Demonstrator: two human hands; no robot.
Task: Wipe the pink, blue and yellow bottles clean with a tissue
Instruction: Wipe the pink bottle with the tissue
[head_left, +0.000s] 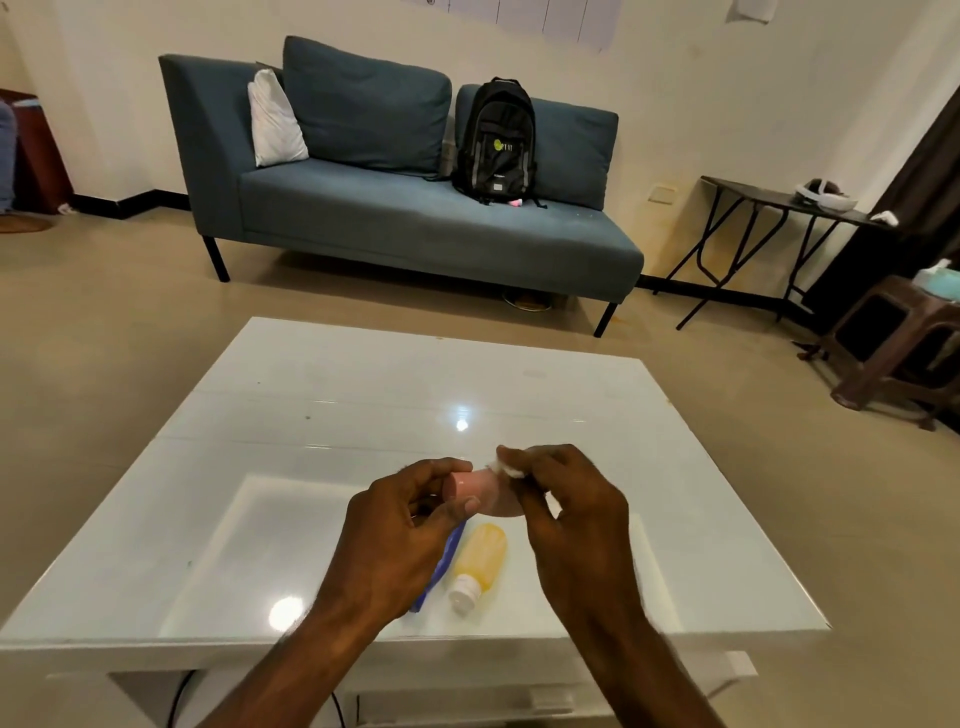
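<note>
worktop: we see a glossy white worktop (322, 415) with its near edge just under our forearms; the far edge and both side edges are in full view.
open room: the far half of the worktop is bare, and so are wide strips to the left and right of our hands; bare floor surrounds it on three sides.
left hand: our left hand (410, 525) is clenched around the pink bottle (480, 486), thumb on the near side, fingers curled over the top, holding it up off the surface.
right hand: our right hand (563, 512) pinches a small wad of white tissue (506, 466) between thumb and fingertips, pressed against the upper right of the pink bottle.
pink bottle: it is raised above the worktop between the two hands, lying roughly sideways; how its far end sits behind the right hand we cannot tell.
yellow bottle: the yellow bottle (483, 556) lies on its side on the worktop, white cap toward us, below and between the hands, touched by neither.
blue bottle: the blue bottle (441, 564) lies just left of the yellow one, mostly hidden under our left hand and wrist.
beyond: a blue sofa (415, 218) with a black backpack (496, 140) stands well apart past the far edge.
</note>
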